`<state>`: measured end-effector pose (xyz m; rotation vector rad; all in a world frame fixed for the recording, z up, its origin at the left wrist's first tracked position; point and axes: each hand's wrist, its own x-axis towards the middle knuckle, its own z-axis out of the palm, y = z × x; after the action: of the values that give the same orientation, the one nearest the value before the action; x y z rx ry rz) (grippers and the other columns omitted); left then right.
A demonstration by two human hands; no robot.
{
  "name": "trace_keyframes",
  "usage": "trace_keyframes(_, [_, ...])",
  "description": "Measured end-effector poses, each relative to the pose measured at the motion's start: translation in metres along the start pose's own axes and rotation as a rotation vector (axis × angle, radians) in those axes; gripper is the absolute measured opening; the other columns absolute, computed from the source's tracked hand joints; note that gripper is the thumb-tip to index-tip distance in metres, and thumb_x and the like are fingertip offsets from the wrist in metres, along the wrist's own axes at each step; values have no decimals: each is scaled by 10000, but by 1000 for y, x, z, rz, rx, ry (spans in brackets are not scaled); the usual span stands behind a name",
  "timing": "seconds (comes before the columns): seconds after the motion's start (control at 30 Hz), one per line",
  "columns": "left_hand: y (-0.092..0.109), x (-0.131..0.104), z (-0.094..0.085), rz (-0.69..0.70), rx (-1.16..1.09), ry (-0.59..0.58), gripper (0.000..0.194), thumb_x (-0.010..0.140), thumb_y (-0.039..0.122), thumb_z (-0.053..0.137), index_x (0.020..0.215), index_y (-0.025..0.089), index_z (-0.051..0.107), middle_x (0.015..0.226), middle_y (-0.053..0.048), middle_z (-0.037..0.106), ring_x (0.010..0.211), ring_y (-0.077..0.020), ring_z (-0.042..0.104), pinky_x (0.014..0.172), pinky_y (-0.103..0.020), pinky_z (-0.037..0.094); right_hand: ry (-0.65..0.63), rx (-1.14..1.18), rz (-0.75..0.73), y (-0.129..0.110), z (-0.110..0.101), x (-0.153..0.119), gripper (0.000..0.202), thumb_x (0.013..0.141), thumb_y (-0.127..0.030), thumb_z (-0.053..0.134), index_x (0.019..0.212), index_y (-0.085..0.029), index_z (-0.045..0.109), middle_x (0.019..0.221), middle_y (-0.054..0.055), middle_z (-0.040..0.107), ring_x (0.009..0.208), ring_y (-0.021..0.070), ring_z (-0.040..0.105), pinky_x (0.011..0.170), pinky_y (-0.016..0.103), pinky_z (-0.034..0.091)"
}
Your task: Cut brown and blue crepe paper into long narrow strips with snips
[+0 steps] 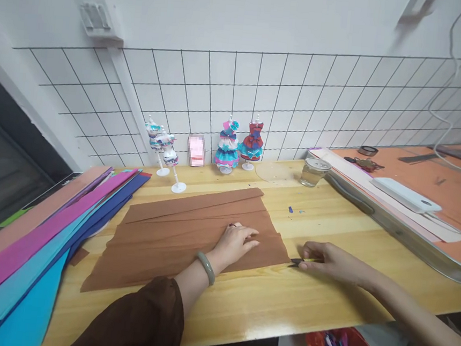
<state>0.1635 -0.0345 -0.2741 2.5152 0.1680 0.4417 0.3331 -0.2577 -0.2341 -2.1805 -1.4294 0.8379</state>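
Observation:
A wide sheet of brown crepe paper (160, 242) lies on the wooden table (251, 309), with folds running along it. My left hand (237, 242) rests on the paper's right half, fingers spread, a green bangle (206, 268) at the wrist. Just beyond the paper's lower right corner, my right hand (323, 259) is closed round the yellow handle of a small cutting tool, which looks like scissors (296, 262). Its dark blades point left and touch or nearly touch that corner.
Colored paper sheets (47, 238) are stacked at the left. Miniature dresses on stands (227, 148) and a glass jar (314, 172) stand at the back. A metal-edged board (394, 236) borders the right. Below the front edge is a red bin (316, 345) of scraps.

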Motion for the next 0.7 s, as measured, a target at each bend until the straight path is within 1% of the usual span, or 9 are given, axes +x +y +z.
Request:
trace_keyframes(0.17, [1,0,-1,9,3,-12,275,793,349,579,1033,221,625,895,-29,674,866,-170,557,787,-301,418,-2,-13,-3,-1,1,0,385,735,-584,516,738,-200,493,669,-6,528,619,155,466,570,263,347])
trace_keyframes(0.4, [5,-1,-4,18,54,-41,296,834,412,502,1028,227,628,930,-17,675,897,-172,544,815,-303,395,3,-5,16,2,2,-1,380,738,-571,522,757,-191,513,685,-3,544,635,148,474,576,245,347])
trace_keyframes(0.57, [8,-1,-6,10,87,-42,306,828,439,500,997,226,642,937,-25,673,906,-181,540,806,-310,393,18,20,7,7,3,0,355,735,-545,537,750,-191,513,675,0,530,625,147,465,572,250,350])
trace_keyframes(0.7, [7,0,-6,23,91,-57,308,832,442,493,991,225,644,930,-22,675,901,-180,539,818,-314,389,36,27,18,7,3,-1,361,712,-552,555,753,-194,532,694,9,552,641,160,488,582,258,363])
